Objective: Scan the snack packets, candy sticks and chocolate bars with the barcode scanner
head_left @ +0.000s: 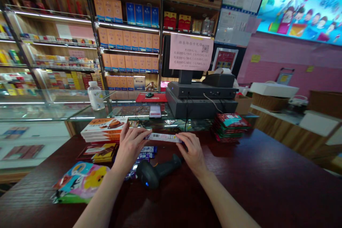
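Between my two hands a long narrow snack packet [163, 137] with a barcode on its pale side is held level above the table. My left hand [131, 146] pinches its left end, and my right hand [191, 151] grips its right end. Below them a black barcode scanner [149, 174] lies on the dark table, with a small blue light showing. Several similar blue and purple packets [145, 155] lie behind the scanner, partly hidden by my left hand and wrist.
At left are stacked white-and-orange boxes [103, 130], yellow and red packs [105, 152] and a colourful bag [82, 181]. Red-and-green packets [231, 126] are piled at right. Behind stand a glass counter, a bottle [95, 96], a phone [155, 111] and a cash register [200, 98].
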The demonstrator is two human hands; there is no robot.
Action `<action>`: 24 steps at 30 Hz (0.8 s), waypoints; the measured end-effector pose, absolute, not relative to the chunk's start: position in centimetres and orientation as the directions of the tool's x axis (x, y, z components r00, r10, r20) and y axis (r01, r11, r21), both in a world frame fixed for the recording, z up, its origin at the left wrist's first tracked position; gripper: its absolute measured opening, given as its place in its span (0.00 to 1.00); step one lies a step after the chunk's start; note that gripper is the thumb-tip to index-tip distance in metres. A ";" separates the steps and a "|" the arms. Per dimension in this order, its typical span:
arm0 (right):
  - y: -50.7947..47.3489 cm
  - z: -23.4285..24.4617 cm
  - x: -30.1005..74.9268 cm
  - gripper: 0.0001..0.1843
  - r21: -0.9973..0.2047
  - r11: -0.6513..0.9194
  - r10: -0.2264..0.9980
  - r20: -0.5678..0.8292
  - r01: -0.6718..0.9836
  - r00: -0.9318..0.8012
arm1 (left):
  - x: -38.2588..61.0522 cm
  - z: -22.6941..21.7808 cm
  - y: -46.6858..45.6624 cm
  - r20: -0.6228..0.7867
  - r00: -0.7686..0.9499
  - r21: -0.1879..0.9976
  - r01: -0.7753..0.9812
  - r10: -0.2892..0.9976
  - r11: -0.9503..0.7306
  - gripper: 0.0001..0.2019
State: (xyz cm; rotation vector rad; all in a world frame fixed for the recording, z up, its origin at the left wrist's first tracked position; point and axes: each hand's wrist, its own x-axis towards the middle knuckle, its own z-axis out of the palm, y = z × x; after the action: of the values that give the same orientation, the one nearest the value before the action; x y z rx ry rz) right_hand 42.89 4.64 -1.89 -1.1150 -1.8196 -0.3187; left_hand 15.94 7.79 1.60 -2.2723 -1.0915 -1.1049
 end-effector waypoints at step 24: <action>6.4 -2.0 45.2 0.09 -0.539 0.613 0.609 0.788 0.578 0.089 | 17.7 2.5 8.1 0.728 0.443 0.120 0.669 0.522 -0.734 0.09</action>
State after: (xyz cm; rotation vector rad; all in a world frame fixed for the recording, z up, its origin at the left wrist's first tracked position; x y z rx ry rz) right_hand 45.20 6.41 -1.97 -1.0224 -1.5696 0.0303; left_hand 17.67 8.07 2.54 -2.5060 -1.0467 -1.1650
